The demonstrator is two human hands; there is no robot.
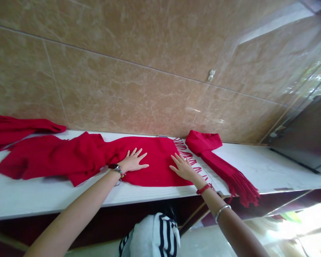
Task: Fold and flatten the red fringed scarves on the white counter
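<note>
A red scarf (155, 160) lies on the white table, its middle stretch spread flat and its left part bunched in folds. My left hand (132, 161) rests open on the flat cloth, fingers spread, beside the bunched part. Close to the fringed right end, my right hand (184, 167) also lies open on the cloth with its fingers apart. Tassels of that end fan out on the table to the right. Just beyond them is a second red scarf (219, 160), folded over, its fringe hanging past the front edge.
More red cloth (21, 128) lies at the far left against the tiled wall (123, 89). The narrow white table (69, 200) runs along that wall. A dark grey box-like object (305, 135) stands at the table's right end.
</note>
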